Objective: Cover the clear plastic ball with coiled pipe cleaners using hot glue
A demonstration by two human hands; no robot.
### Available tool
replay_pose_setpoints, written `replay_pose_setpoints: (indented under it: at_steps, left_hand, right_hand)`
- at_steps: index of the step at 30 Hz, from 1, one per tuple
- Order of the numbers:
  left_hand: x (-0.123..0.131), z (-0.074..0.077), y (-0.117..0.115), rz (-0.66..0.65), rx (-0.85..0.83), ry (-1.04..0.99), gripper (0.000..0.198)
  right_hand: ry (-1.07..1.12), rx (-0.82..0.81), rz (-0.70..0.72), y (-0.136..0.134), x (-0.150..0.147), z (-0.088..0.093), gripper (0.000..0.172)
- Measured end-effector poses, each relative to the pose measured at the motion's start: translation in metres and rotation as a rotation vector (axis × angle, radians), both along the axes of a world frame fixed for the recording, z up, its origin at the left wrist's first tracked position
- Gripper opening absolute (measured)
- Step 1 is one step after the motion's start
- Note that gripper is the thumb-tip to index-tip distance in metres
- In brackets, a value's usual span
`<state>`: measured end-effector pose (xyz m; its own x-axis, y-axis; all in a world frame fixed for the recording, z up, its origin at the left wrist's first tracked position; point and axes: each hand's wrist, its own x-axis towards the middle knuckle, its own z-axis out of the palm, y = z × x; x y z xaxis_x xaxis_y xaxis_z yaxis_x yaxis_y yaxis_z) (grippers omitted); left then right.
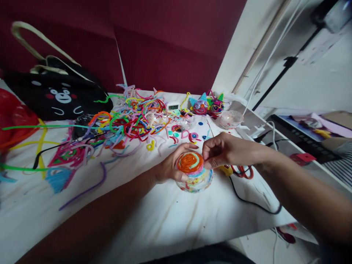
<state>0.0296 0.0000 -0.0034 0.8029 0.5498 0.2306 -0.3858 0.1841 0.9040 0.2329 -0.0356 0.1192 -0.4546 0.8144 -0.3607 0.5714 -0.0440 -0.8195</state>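
A clear bowl [196, 183] with bits of colour in it is on the white table in front of me. On top of it is a round piece coiled from orange pipe cleaner [188, 163], with a mint-green curved strip across it and pink around its side. My left hand [174, 165] wraps the left side of this piece, thumb in front and fingers behind. At its right edge my right hand [221, 150] is closed in a pinch, thumb against forefinger. Whatever lies between those fingertips is too small or hidden to make out.
A tangled heap of pipe cleaners [137, 113] spreads across the back. Two decorated cat-eared faces [207, 104], a small digital clock [173, 106] and another clear bowl [231, 119] stand behind. A yellow glue gun [227, 170] with a black cord lies right; a black bag [57, 95] sits left.
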Motion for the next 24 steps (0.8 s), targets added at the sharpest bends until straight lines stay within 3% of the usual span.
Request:
replay_pose_setpoints:
  at_steps: [7, 12, 20, 24]
  left_hand:
    - [0.0, 0.003, -0.005, -0.056, -0.001, 0.011, 0.085]
    - [-0.002, 0.011, -0.005, -0.026, 0.016, 0.014, 0.085]
    - [-0.006, 0.017, 0.005, 0.034, 0.332, 0.021, 0.075]
    - [-0.011, 0.017, 0.014, 0.179, 0.563, 0.053, 0.077]
  right_hand:
    - [-0.004, 0.016, -0.061, -0.012, 0.003, -0.006, 0.027]
    - [0.054, 0.145, -0.167, -0.023, 0.013, -0.021, 0.042]
    - [0.366, -0.034, -0.281, -0.029, 0.003, -0.025, 0.064]
    - [0.404, -0.007, -0.336, -0.029, 0.003, -0.027, 0.064]
